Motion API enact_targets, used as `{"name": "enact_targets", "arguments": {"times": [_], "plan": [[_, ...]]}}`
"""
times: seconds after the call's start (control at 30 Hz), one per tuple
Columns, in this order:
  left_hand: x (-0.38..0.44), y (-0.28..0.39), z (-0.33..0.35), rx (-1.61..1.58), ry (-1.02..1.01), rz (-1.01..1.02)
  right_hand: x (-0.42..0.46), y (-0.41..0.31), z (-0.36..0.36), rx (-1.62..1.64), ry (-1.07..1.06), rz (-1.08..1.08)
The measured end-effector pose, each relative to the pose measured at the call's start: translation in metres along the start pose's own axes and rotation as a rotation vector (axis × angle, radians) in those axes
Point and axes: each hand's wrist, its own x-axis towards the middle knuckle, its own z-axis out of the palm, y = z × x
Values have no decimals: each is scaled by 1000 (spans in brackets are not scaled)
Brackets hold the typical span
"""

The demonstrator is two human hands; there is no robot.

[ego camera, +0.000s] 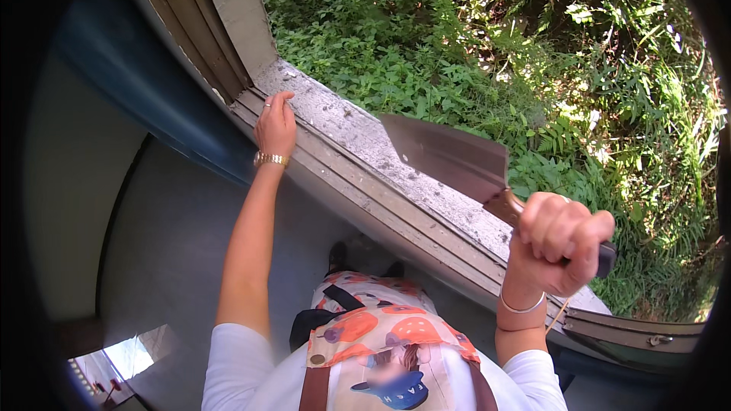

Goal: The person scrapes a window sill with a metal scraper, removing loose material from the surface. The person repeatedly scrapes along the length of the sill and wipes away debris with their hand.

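Near the left corner of the window, my left hand (277,125) rests on the metal sliding-window track (354,174), with a watch on its wrist. It grips no tool that I can see. My right hand (562,240) is closed around the dark handle of a wide-bladed cleaver (457,157). The slightly blurred blade points left, over the outer ledge. The rough whitish windowsill (365,131) beyond the track carries dark crumbs of dirt. Whether the blade touches the sill, I cannot tell.
Green plants (411,63) grow outside, below the window. A window frame (634,331) with a small latch lies at the lower right. Brown frame rails (200,17) rise at the upper left, beside a blue surface (137,80). Grey floor lies below me.
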Motion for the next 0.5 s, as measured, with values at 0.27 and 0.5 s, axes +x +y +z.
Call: {"name": "enact_targets", "arguments": {"times": [0.27, 0.5], "plan": [[0, 5, -1, -5, -22, -5, -31, 34, -19, 27, 71, 178], [1, 1, 2, -12, -12, 14, -31, 19, -30, 25, 81, 107]]}}
